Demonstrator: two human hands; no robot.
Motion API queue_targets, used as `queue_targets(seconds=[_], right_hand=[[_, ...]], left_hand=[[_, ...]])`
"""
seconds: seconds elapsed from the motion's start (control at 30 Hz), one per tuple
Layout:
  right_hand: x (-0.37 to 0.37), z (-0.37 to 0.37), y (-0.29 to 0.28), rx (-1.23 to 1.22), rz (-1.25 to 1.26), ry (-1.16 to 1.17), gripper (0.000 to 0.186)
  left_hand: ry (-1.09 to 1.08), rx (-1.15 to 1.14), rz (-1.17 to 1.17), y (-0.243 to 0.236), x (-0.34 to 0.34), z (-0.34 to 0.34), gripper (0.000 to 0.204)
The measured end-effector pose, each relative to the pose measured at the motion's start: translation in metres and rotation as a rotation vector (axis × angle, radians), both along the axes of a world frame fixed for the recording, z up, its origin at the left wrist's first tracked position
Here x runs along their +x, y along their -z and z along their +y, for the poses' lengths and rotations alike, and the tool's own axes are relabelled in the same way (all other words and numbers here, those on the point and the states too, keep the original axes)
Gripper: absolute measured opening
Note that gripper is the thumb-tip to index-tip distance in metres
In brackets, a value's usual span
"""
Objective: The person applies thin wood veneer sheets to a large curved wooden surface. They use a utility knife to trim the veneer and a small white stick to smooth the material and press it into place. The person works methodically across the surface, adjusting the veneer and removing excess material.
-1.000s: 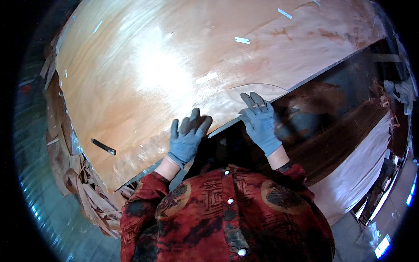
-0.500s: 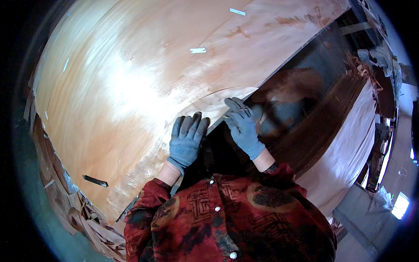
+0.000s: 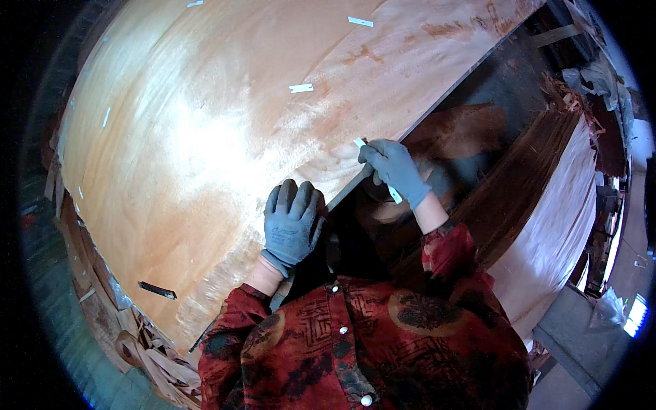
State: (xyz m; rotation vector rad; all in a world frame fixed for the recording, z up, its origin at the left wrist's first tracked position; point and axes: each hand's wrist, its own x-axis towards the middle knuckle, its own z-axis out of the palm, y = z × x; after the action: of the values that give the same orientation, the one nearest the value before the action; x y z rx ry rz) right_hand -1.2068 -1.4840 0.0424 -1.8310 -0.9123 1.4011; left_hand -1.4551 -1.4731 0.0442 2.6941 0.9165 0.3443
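My left hand (image 3: 290, 222), in a grey-blue work glove, rests flat with fingers stretched on a large pale wood veneer sheet (image 3: 225, 225), close to its near edge. My right hand (image 3: 395, 171), gloved alike, is closed around a slim white strip-like object (image 3: 395, 195) just over the sheet's right edge. Both ends of this object stick out of the fist; its middle is hidden, and I cannot tell its exact kind. Between the hands, a faint curved seam shows on the veneer.
Short white strips, among them one notched strip (image 3: 301, 88), lie on the sheet. A black strip (image 3: 157, 290) is at the lower left. Veneer scraps (image 3: 147, 359) pile up beyond the left edge. At right stands a dark-sided stack of sheets (image 3: 509, 184), with a clear plastic bag (image 3: 608, 307) nearby.
My right hand has gone from spread fingers at the sheet's edge to a closed grip on the white strip-like object. The pointed veneer tip by it no longer shows. My left hand stays nearly in place.
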Motion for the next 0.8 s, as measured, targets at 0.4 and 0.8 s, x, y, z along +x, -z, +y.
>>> queue_targets(seconds=[0.4,0.8], right_hand=[[-0.01,0.017,0.011,-0.131,-0.039,0.209,0.045],[0.001,0.019,0.013,-0.291,-0.565,-0.11,0.043]], left_hand=[[0.041,0.068,0.026,0.001,0.002,0.005,0.053],[0.086,0.044,-0.104,0.023,0.1,0.05,0.066]])
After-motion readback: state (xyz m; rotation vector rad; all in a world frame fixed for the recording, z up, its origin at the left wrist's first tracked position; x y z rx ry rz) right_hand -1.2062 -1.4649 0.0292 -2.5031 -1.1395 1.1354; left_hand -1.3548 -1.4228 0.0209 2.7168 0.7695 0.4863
